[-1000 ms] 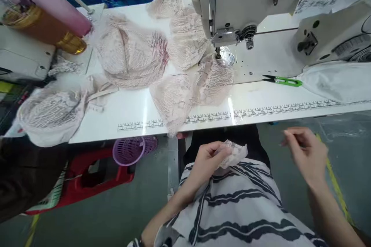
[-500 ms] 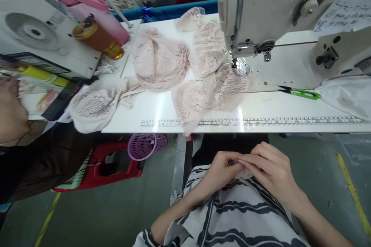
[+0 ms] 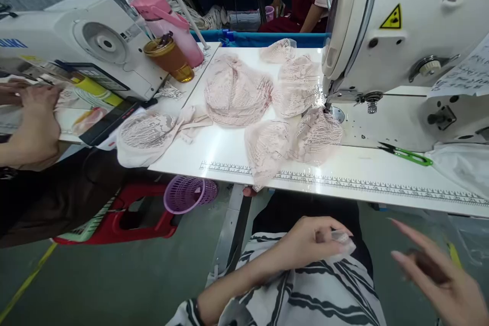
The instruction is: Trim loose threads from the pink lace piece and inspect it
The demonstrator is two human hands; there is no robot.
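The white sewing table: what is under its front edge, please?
Under the white table a purple basket sits by a red stool, near the metal leg. The tabletop covers whatever lies farther back; the person's left hand holds lace fabric lower down.

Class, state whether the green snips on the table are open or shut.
Open: the snips lie flat with their dark blades slightly parted at the tip.

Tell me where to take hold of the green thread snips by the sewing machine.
Take the green thread snips by the green handle end, coming from the right and above: they lie flat on the white table, dark blades pointing left toward the needle, handle end nearer the right hand.
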